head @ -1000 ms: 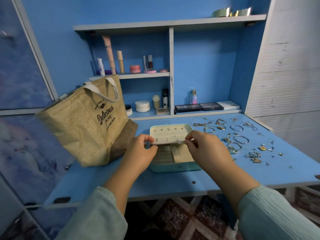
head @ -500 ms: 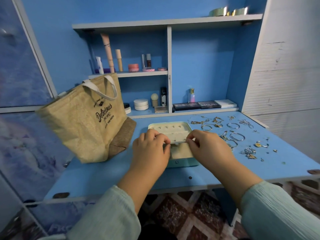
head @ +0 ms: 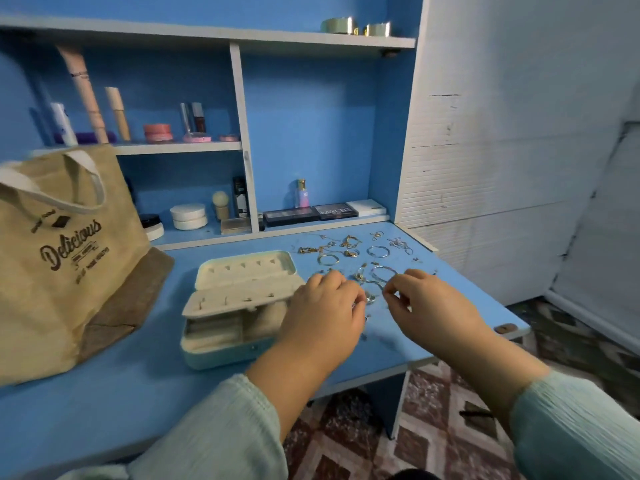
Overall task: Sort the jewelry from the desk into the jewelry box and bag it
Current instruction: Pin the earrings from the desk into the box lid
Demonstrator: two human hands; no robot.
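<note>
The mint-green jewelry box (head: 221,353) stands open on the blue desk (head: 138,386), its cream lid laid back and an inner cream flap raised over the compartments. Right of the box, several gold and silver hoops, rings and chains (head: 349,252) lie scattered. My left hand (head: 325,310) hovers palm down at the near edge of this jewelry, fingers bent, fingertips hidden. My right hand (head: 427,301) pinches a small piece by a thin silver hoop (head: 382,273) between thumb and forefinger. The jute tote bag (head: 62,258) stands left of the box.
Shelves behind the desk hold cosmetics: tubes, compacts, palettes (head: 311,213) and a small bottle. A white wall panel (head: 502,150) borders the desk on the right. The desk's front edge runs just under my forearms, with patterned floor below.
Both hands have left the box's inner flap and moved right, over the scattered jewelry. The flap stays raised. The camera has turned to the right.
</note>
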